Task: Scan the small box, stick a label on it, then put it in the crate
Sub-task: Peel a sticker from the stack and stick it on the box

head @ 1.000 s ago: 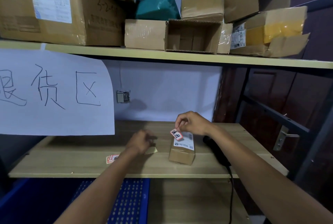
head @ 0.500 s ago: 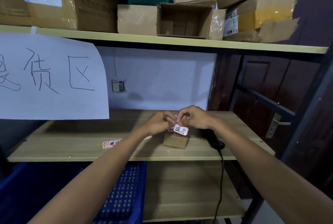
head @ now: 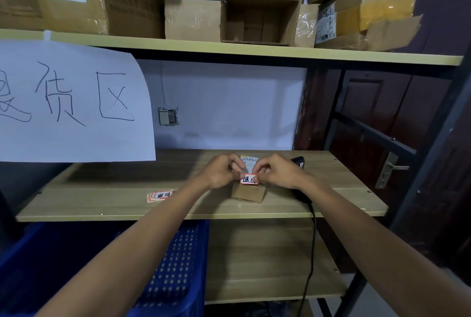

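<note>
A small cardboard box [head: 248, 193] with a white shipping label on top stands on the middle wooden shelf [head: 114, 199]. Over its near top edge I hold a red-bordered label [head: 249, 179] with black handwriting. My left hand [head: 224, 172] pinches the label's left end and my right hand [head: 277, 174] pinches its right end. A blue perforated crate [head: 175, 265] sits on the shelf below, to the left. A black scanner [head: 298, 162] lies just right of my right hand, mostly hidden by the wrist.
A small pile of spare red-bordered labels [head: 160, 195] lies on the shelf left of the box. The scanner's black cable [head: 312, 240] hangs over the shelf's front edge. A large handwritten paper sign [head: 71, 102] hangs at left. Cardboard boxes [head: 257, 21] crowd the top shelf.
My left hand came over from the shelf and joined my right hand on the label. The label has come down to the box's near top edge.
</note>
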